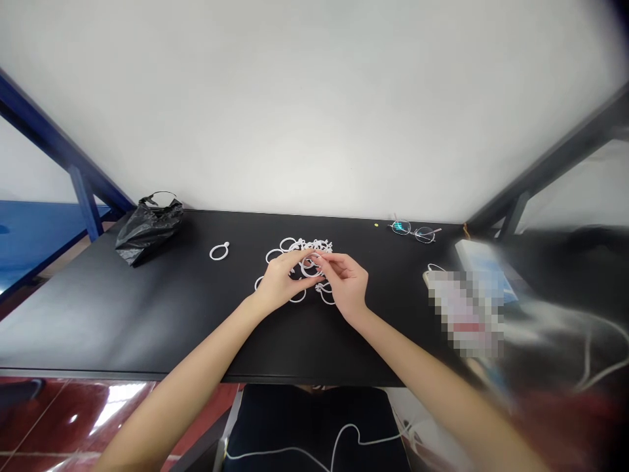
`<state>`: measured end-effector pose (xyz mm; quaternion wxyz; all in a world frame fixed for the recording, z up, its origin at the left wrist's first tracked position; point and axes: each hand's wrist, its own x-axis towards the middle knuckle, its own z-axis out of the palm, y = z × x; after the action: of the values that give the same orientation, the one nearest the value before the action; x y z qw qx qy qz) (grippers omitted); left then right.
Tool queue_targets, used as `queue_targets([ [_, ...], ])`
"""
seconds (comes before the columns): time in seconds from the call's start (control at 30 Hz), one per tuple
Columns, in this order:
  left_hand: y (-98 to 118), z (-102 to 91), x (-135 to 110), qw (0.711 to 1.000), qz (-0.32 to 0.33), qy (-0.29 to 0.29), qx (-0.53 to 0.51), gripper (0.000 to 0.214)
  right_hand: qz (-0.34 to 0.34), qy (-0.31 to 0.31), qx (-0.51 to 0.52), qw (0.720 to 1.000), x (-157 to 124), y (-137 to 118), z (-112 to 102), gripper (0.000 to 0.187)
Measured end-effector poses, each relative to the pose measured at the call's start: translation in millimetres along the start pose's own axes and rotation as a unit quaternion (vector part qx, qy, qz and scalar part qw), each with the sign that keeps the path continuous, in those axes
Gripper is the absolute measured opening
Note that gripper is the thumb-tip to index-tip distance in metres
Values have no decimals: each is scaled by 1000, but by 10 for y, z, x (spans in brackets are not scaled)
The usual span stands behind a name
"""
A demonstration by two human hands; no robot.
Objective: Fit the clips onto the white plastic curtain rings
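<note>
Both of my hands meet over a loose pile of white plastic rings [273, 255] on the black table. Between them is one white ring [311, 272], raised above the pile. My left hand [282, 278] grips its left side with thumb and fingers. My right hand [346, 278] pinches the same ring at its upper right. The rings in the pile carry small knobs or clips, too small to make out. Part of the pile is hidden behind my hands. A single white ring [219, 251] with a small round tab lies apart to the left.
A black plastic bag [150, 229] sits at the back left. Eyeglasses [413, 231] lie at the back right, near a small yellow bit [376, 225]. To the right are a blurred-out phone-like object [464, 314], a white-and-blue box [486, 269] and a white cable [587, 354].
</note>
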<state>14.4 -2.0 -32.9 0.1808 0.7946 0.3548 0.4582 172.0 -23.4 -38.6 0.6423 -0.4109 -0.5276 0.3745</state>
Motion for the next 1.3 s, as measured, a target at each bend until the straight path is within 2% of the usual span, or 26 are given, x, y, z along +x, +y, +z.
queue_targets([
  [0.1,24,-19,29,996,-54,-22,-70,41,3,-13,-14,1000,10,-8,-20,17],
  [0.2,-14,-22,50,974,-120,-41,-186,44,-21,-30,-18,999,27,-14,-38,14],
  [0.37,-59,-17,52,929,-195,-41,-312,44,-100,-39,-92,990,22,-26,-65,10],
  [0.47,-32,-45,56,900,-224,-75,-367,43,-148,-56,-132,979,9,-49,-86,15],
  [0.6,-11,-118,82,866,-239,-123,-421,45,-245,-70,-165,953,7,-77,-103,19],
  [0.67,-11,-139,92,865,-234,-140,-422,43,-270,-62,-176,945,8,-82,-105,20],
  [0.77,5,-109,85,871,-217,-153,-413,38,-267,-47,-193,943,-1,-84,-98,17],
  [0.9,76,25,29,902,-191,-94,-375,43,-220,-57,-158,961,-51,-94,-65,14],
  [0.97,123,80,3,908,-189,-64,-369,47,-195,-62,-128,970,-89,-99,-39,13],
  [1.13,202,88,15,904,-213,-52,-366,49,-145,-67,-94,983,-158,-82,10,14],
  [1.3,178,104,30,900,-226,-50,-369,45,-128,-60,-87,986,-162,-48,19,17],
])
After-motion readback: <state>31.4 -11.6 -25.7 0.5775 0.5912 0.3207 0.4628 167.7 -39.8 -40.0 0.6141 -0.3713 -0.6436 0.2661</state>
